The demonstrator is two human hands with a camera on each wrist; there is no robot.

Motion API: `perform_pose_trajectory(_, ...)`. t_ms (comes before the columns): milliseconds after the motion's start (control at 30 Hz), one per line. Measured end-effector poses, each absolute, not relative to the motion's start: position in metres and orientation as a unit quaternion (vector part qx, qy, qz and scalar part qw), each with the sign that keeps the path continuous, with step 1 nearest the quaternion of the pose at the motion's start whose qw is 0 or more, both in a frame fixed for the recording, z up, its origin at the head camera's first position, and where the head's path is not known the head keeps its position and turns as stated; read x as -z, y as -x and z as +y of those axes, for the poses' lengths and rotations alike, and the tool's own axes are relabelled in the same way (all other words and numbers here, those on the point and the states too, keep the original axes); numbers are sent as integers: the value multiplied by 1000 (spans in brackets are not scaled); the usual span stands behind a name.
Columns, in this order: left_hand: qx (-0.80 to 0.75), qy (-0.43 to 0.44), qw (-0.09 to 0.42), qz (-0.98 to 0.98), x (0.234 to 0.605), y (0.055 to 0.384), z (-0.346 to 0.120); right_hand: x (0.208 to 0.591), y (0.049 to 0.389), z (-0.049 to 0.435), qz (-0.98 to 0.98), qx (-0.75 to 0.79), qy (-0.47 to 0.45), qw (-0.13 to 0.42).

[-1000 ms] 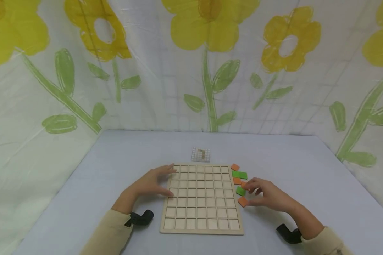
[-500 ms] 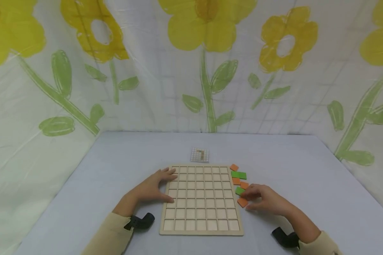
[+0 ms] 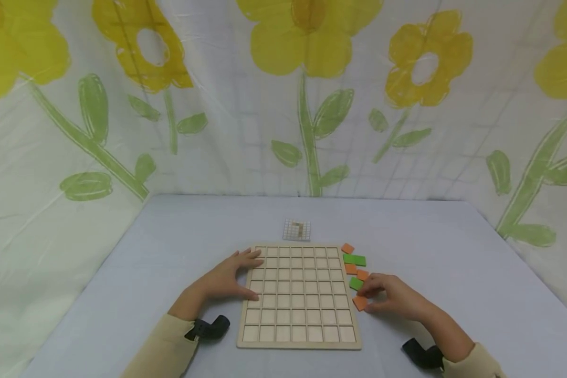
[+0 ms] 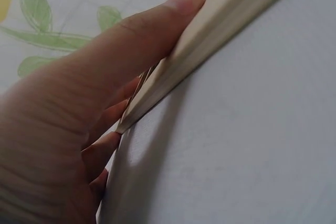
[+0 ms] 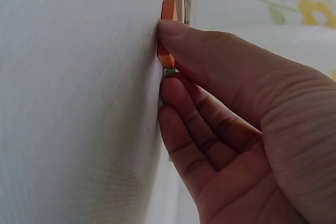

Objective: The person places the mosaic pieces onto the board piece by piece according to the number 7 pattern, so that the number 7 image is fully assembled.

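Observation:
A wooden grid board [image 3: 299, 317] lies on the table between the hands, and its cells hold no tiles. My left hand [image 3: 222, 279] rests on its left edge, fingers and thumb spread. In the left wrist view the thumb lies along the frame. Beside the board's right edge, my right hand [image 3: 399, 300] has its curled fingers and thumb at the nearest orange tile [image 3: 359, 303]. In the right wrist view the thumb presses that tile's edge; the index fingertip is hidden. A green tile [image 3: 356, 283] lies just beyond, close to the fingers.
Farther up the board's right side lie more tiles: orange ones [image 3: 351, 269] and green ones [image 3: 354, 260]. A small card with a printed grid [image 3: 296, 230] lies behind the board. A curtain with painted flowers [image 3: 236, 157] hangs at the table's back edge.
My right hand has come down and nearer to me, from over the orange and green tiles to the nearest orange tile. That tile has turned slightly. The left hand stays on the board.

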State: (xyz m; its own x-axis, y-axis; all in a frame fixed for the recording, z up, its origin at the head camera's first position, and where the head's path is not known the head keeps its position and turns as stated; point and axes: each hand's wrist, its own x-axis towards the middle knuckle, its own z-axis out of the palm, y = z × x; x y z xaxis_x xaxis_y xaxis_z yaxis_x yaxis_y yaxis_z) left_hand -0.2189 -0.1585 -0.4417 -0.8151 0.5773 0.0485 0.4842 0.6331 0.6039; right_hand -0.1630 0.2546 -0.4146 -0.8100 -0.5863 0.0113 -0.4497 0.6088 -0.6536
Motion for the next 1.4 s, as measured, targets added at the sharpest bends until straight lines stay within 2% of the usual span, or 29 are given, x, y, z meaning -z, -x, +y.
perform_pose_trajectory(467,-314,-276,82,905,438,214,-157,410,168,250,898,320,280,113)
perform_pose_trajectory(667,-318,-260,86,908,436,211,-156,404,176,244,898,319,290,86)
perform_pose_trajectory(1067,-316,-267,80,907,437,211,-154,393,203,211,894,332,298,53)
perform_pose_trajectory(1400,-315,-258,85,909,436,210,-153,387,219,177,884,348,306,63)
